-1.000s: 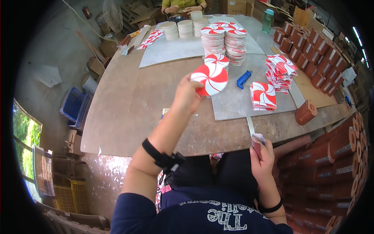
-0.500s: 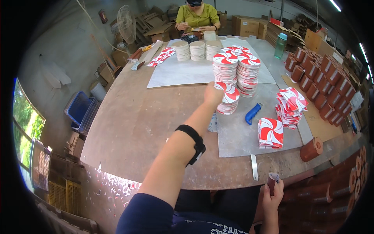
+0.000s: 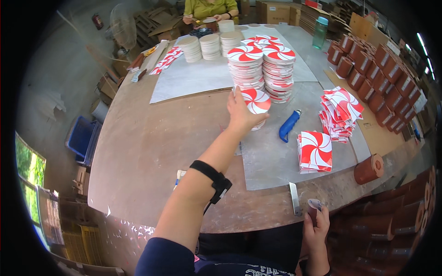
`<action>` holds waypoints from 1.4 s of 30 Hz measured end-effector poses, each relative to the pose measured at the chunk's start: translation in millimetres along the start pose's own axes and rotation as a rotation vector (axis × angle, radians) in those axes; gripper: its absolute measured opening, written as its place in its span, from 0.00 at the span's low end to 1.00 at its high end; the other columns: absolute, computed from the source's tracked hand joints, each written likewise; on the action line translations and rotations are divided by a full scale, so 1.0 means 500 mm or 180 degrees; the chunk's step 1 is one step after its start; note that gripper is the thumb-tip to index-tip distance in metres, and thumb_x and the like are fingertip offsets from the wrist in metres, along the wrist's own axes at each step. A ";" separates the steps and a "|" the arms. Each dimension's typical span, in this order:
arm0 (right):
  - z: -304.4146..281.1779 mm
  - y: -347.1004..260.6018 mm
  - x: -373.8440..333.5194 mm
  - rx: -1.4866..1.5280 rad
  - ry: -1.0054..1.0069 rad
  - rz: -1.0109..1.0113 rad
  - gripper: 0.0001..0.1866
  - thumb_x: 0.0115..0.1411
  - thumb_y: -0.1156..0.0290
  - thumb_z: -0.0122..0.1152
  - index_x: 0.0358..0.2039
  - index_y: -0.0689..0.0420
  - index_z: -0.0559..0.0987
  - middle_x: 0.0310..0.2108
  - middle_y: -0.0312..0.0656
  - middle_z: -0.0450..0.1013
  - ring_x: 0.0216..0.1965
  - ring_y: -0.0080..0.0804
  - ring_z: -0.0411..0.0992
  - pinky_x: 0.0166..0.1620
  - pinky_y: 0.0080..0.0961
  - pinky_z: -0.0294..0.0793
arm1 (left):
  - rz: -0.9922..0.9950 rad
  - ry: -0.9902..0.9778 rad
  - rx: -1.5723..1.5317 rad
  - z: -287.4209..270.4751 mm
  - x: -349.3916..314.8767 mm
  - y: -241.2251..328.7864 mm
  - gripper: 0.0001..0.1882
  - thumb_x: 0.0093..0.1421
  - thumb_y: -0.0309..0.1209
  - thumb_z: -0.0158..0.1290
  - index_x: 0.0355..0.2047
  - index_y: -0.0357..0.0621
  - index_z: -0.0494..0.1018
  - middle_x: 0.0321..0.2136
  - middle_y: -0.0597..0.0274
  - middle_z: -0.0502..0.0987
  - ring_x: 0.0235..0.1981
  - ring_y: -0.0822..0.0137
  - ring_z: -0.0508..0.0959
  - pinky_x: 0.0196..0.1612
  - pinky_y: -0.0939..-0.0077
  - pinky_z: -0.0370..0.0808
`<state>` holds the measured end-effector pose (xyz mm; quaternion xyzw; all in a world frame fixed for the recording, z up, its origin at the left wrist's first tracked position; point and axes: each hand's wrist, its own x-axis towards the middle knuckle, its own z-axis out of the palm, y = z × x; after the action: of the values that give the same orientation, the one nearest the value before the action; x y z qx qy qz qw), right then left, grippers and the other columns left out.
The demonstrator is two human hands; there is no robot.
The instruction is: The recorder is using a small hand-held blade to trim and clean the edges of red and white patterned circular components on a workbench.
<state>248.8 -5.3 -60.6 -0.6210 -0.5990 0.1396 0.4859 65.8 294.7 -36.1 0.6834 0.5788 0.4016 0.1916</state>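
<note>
My left hand (image 3: 240, 114) reaches out to a short stack of red-and-white swirl discs (image 3: 256, 101). Its fingers curve round the left side and the thumb lies along the near side, so the hand hides much of the stack. Close to the table's front edge, my right hand (image 3: 316, 230) holds a curled piece of sandpaper (image 3: 314, 210), brown with a pale printed back. Behind the short stack stand taller stacks of swirl discs (image 3: 246, 69). To its right lies a blue-handled knife (image 3: 289, 126).
Square swirl sheets (image 3: 316, 152) and a looser pile (image 3: 340, 112) lie on the right. A metal blade (image 3: 294, 198) rests near the front edge. Brown cylinders (image 3: 368, 168) stand rightward. Plain discs (image 3: 209, 46) are stacked farther back, before a person (image 3: 209, 11) at work.
My left hand has shifted from the top of the short stack to its near left side, fingers spread wider round it. My right hand still holds the sandpaper. The view has tilted down.
</note>
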 end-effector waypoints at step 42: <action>0.003 -0.026 -0.013 0.0145 -0.0066 0.0169 0.13 0.46 0.81 0.53 0.36 0.63 0.73 0.33 0.46 0.67 0.35 0.37 0.68 0.38 0.22 0.66 | -0.0193 -0.0284 -0.1042 -0.040 -0.009 -0.059 0.50 0.30 0.39 0.66 0.51 0.30 0.54 0.48 0.45 0.63 0.49 0.57 0.66 0.50 0.70 0.64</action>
<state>238.1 -12.9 -53.8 -0.6239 -0.5841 0.1725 0.4897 31.6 294.0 -47.0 0.6424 0.5169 0.4538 0.3379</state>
